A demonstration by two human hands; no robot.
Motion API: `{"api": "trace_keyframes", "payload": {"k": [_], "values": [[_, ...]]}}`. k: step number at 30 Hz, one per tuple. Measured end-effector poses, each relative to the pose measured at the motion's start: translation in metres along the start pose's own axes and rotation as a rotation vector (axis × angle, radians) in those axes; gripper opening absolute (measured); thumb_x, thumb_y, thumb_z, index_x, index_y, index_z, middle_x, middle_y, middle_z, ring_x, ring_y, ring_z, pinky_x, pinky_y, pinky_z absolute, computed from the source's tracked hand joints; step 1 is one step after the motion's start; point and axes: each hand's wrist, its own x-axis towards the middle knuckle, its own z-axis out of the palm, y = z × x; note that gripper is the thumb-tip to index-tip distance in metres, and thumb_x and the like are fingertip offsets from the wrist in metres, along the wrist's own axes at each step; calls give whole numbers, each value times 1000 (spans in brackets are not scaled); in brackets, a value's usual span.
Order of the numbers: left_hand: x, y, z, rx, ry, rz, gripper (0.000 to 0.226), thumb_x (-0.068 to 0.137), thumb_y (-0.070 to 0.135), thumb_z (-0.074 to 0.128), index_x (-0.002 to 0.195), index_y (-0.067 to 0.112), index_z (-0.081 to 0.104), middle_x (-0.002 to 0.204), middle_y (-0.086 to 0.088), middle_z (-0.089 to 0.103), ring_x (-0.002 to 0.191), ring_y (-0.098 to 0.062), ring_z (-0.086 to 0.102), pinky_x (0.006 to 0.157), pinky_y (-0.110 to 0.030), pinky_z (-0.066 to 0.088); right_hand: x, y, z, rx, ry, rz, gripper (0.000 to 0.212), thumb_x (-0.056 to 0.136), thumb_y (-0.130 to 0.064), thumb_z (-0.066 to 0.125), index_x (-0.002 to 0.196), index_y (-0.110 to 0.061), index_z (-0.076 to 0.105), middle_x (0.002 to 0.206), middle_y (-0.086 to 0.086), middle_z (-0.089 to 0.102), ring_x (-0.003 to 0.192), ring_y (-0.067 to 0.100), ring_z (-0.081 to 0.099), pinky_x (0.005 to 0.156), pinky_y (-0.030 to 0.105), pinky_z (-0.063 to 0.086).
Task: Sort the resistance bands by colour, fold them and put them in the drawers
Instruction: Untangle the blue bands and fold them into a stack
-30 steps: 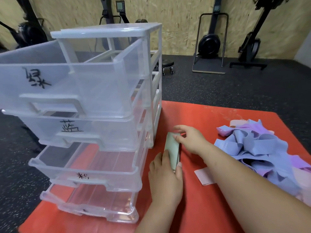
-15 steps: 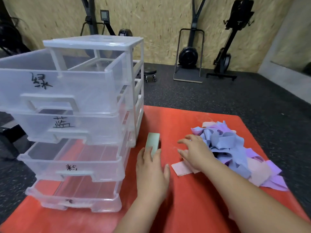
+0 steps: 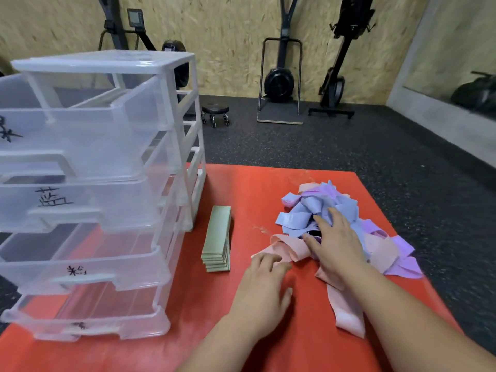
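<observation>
Centrally, right hand [image 3: 338, 247] flat, fingers straight, on tangled blue-purple-pink fabric band pile [image 3: 295, 218], left hand [image 3: 261, 288] beside it, fingers relaxed, folded green band stack [image 3: 217, 238] centre-left.

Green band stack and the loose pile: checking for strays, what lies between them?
Head view: only bare red mat separates the green band stack from the loose pile; no stray band lies there.

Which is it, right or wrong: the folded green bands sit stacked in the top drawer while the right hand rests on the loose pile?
Wrong in one respect. The head view shows the folded green bands stacked on the red mat beside the drawer unit, not in the top drawer. The right hand does rest on the loose pile.
</observation>
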Motion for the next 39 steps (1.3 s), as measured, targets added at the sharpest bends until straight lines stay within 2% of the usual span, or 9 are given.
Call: {"api": "trace_keyframes", "payload": {"k": [4,9,13,18,21,29,33,36,39], "values": [[3,5,-1,-23,-4,-2,49,95,45,51,143,33,49,148,7,44,143,-21,34,117,-38,39,7,1,-10,31,163,46,56,93,-53,63,142,-27,53,149,11,31,138,35,39,98,48,49],[3,6,-4,-27,-16,-4,50,95,45,48,144,33,49,148,5,45,142,-21,34,117,-38,38,16,15,-13,-27,-99,16,64,100,-61,48,154,-28,42,167,6,23,153,26,18,115,48,35],[0,12,-10,-40,-2,-9,56,93,50,40,145,33,51,148,6,46,143,-21,35,118,-37,38,12,14,-31,-36,-27,-107,53,102,-47,55,147,-20,53,154,-1,47,144,23,36,109,43,40],[-12,20,-22,-114,47,-18,52,94,50,44,142,33,56,143,9,51,141,-17,37,118,-36,37,-4,3,-79,368,309,-85,19,86,-22,80,104,-25,76,108,-8,73,102,20,66,90,38,52],[-23,27,-35,-181,105,-32,48,94,47,47,138,32,61,139,9,55,138,-15,41,117,-31,36,-16,-11,-114,654,345,-32,20,85,-9,78,89,-28,76,92,-13,76,87,11,72,87,37,58],[-52,39,-64,-308,217,-82,37,95,40,60,131,33,65,131,12,61,128,-12,52,110,-30,41,-78,-23,-160,1135,349,62,32,92,-6,74,114,-30,74,105,-7,75,86,8,73,80,26,60],[-65,42,-71,-346,241,-142,33,94,31,71,127,29,68,124,10,66,120,-14,59,106,-29,42,-117,10,-104,812,271,252,17,89,-19,78,105,-26,78,99,-9,78,89,17,73,82,33,56],[-73,42,-65,-264,105,-203,38,95,37,71,131,26,67,127,3,67,123,-20,59,111,-35,41,-152,36,-54,508,4,325,18,85,-29,80,103,-26,79,104,-6,79,96,17,72,84,29,49],[-76,41,-57,-179,-21,-223,41,95,42,70,133,28,65,130,-1,66,125,-23,58,113,-38,40,-165,44,-47,450,-75,317,18,82,-28,81,98,-33,78,100,-12,78,92,10,71,82,26,48]]}}
